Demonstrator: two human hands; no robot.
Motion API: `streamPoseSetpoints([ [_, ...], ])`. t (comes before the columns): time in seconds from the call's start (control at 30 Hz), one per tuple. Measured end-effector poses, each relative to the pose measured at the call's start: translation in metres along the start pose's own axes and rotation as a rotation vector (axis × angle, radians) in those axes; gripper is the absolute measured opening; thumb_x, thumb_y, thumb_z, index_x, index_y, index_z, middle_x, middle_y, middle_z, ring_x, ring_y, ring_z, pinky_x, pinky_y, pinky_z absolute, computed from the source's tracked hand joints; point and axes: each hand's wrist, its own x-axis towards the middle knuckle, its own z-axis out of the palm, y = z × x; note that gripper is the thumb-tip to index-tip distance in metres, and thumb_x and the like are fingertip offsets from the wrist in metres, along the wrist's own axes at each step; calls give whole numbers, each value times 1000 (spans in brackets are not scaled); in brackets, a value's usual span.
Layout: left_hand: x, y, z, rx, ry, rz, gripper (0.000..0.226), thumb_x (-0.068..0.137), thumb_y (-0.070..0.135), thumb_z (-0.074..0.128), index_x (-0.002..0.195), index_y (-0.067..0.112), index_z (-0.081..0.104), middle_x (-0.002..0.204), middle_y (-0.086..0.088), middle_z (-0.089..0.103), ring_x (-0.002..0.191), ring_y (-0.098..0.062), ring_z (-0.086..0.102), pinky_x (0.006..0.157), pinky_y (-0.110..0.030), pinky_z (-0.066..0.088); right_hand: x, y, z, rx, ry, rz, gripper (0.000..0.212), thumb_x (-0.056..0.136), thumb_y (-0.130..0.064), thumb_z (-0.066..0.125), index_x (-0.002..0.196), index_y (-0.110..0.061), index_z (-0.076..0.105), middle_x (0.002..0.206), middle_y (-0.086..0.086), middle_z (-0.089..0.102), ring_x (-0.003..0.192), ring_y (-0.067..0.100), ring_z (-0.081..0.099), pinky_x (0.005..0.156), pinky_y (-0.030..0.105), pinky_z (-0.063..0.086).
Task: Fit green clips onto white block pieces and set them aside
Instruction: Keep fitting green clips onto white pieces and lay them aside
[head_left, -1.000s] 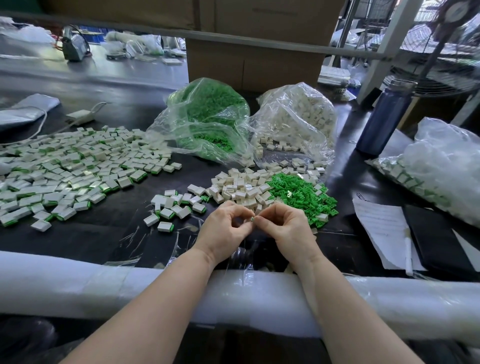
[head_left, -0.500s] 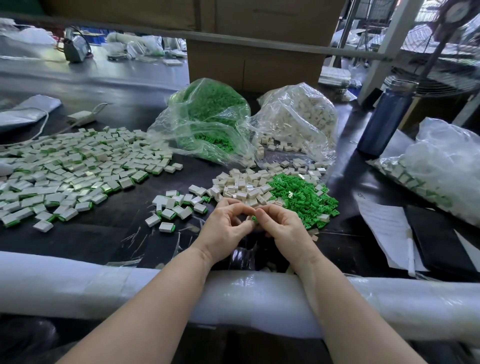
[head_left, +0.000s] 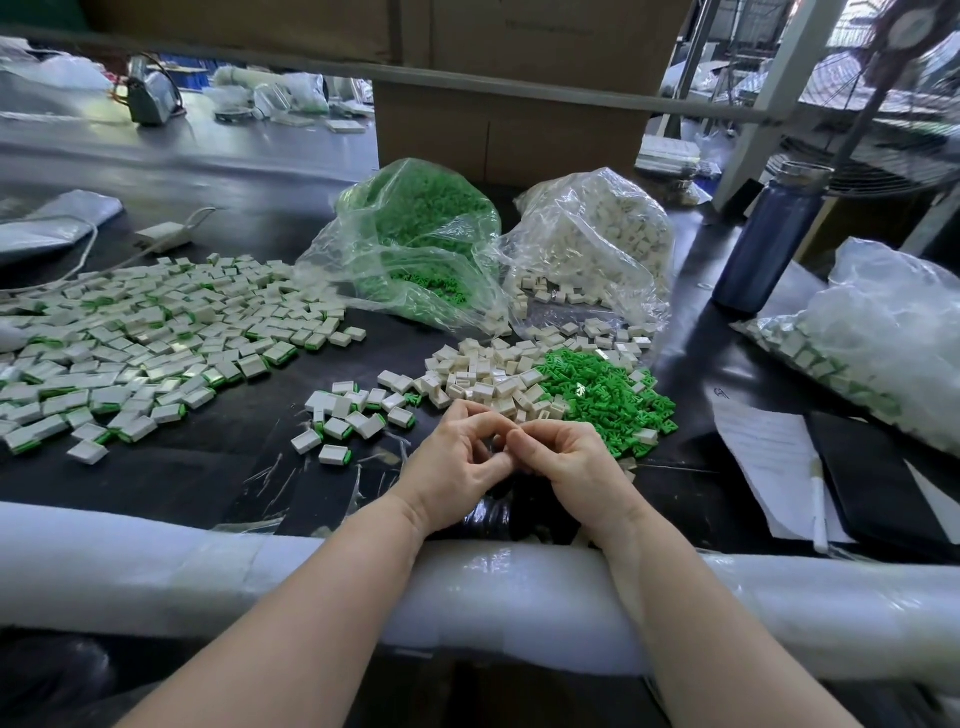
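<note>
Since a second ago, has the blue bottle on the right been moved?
No. The blue bottle stands in the same spot on the table, just behind the big clear bag at the right edge, as before.

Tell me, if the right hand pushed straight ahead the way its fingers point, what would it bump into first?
The right hand points inward to the left, so it would meet the left hand first; their fingertips already touch around a small piece I cannot make out.
</note>
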Motion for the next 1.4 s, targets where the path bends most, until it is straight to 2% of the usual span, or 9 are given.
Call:
streamPoseSetpoints([
  [0.13, 1, -3, 2, 45, -21, 15, 28, 83, 12, 64, 79, 39, 57, 99, 10, 43, 66, -9, 48, 73, -26, 47, -1, -1, -1, 24, 19, 19, 15, 88, -6, 59, 79, -10, 70, 74, 14, 64, 69, 20, 58, 63, 24, 48],
  [0.3, 2, -6, 3, 71, -33, 23, 27, 82, 17, 64, 78, 42, 57, 101, 12, 44, 64, -11, 48, 76, -38, 50, -2, -1, -2, 50, 30, 38, 16, 86, -4, 60, 77, -7, 72, 78, 21, 64, 73, 26, 57, 70, 34, 46],
  [0.47, 1, -3, 3, 86, -40, 21, 28, 83, 15, 63, 79, 42, 55, 101, 12, 43, 66, -14, 49, 78, -40, 51, -2, 0, -2, 60, 51, 33, 18, 86, -4, 61, 74, -10, 73, 75, 20, 65, 72, 28, 58, 72, 38, 47],
  [0.7, 1, 0, 1, 13, 67, 21, 10, 87, 13, 63, 92, 21, 63, 104, 0, 44, 70, -12, 48, 75, -21, 49, -1, 1, 0, 49, 104, -38, 17, 90, -12, 57, 82, -11, 71, 67, 1, 69, 65, 11, 64, 61, 20, 51],
  [0.8, 1, -1, 1, 30, 99, 4, 9, 87, 12, 63, 91, 20, 63, 104, 1, 43, 67, -8, 46, 72, -18, 47, 0, 3, -2, 41, 163, -56, 15, 87, -4, 61, 83, -14, 71, 76, 0, 72, 72, 12, 67, 66, 21, 54],
  [0.97, 2, -1, 2, 43, 83, -20, 9, 86, 12, 64, 94, 15, 63, 106, 1, 43, 66, -9, 46, 70, -18, 46, -1, 2, -3, -29, 200, -89, 21, 79, 4, 68, 72, -16, 68, 73, 0, 69, 69, 15, 64, 66, 24, 54],
  [1.07, 1, 0, 2, 76, 77, -22, 8, 86, 13, 64, 94, 16, 64, 104, 3, 44, 67, -9, 46, 70, -19, 46, -1, 1, -2, -83, 205, -80, 19, 79, 5, 67, 71, -12, 65, 70, 4, 64, 63, 13, 59, 62, 23, 51],
  [1.23, 1, 0, 2, 127, 84, -5, 12, 87, 16, 63, 98, 14, 66, 98, 3, 55, 78, -14, 55, 78, -23, 49, -2, -2, 0, -150, 216, -87, 16, 82, 1, 66, 73, -12, 63, 72, 5, 63, 67, 16, 58, 66, 28, 51],
  [1.4, 1, 0, 1, 78, 281, -78, 16, 87, 11, 61, 102, 13, 65, 92, 0, 65, 87, -17, 63, 82, -29, 53, -2, -1, -5, -207, 455, -136, 16, 81, -7, 69, 72, -19, 65, 69, -7, 64, 63, -1, 57, 64, 11, 46],
])
